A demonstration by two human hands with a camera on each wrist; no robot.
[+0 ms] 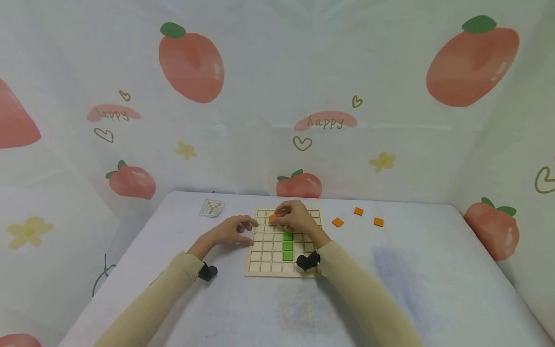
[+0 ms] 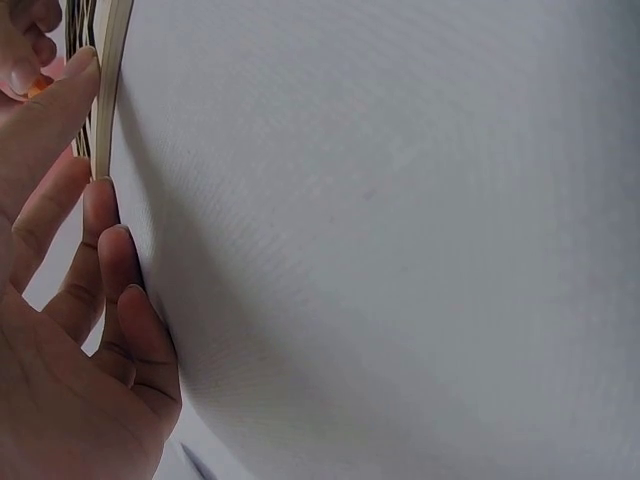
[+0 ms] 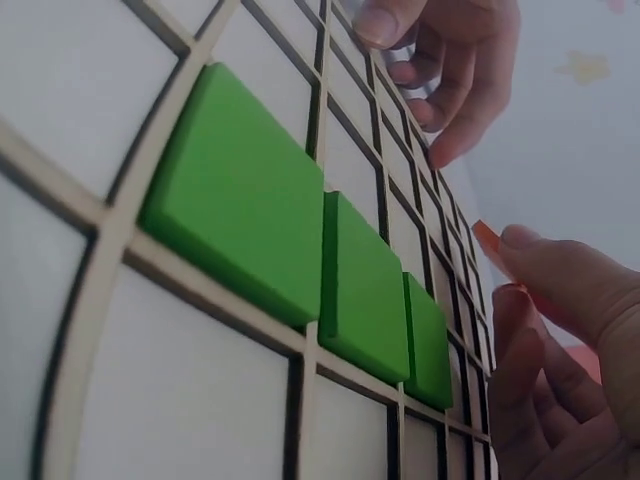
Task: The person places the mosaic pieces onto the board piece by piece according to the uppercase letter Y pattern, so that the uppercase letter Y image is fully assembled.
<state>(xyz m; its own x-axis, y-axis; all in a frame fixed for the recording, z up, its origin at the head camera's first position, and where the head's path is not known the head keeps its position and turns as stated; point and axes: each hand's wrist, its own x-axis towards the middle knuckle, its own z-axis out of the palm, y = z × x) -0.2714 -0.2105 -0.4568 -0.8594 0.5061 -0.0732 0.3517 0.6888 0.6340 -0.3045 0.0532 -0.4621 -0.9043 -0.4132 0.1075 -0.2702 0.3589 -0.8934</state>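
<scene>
Head view puts the tile point(image 1: 272, 219) in your right hand point(image 1: 299, 218), its fingers pinching it over the far left part of the board point(image 1: 277, 266). From those fingertips the tile lies to the left, with the hand and wrist reaching over the board from its right side. What your next move hangs on, as I judge it, is how the tile sits against the grid: in the right wrist view it looks tilted rather than flat, and you cannot tell from here whether its low edge touches a cell or which cell is squarely beneath it. It is squarish, so no long axis guides you; its edges against the grid lines are probably what to watch. Your left hand point(image 1: 227, 231) lies along the board's left edge, fingers loosely bent, thumb on the nearer side, not touching the tile; its fingertips are near the tile, but the right hand has it. The upright run of green tiles point(image 1: 288, 246) lies nearer you than the tile and to its right. Three loose tiles point(image 1: 358, 211) rest on the bench point(image 1: 260, 308) beyond the board's right edge, on your right hand's side.
</scene>
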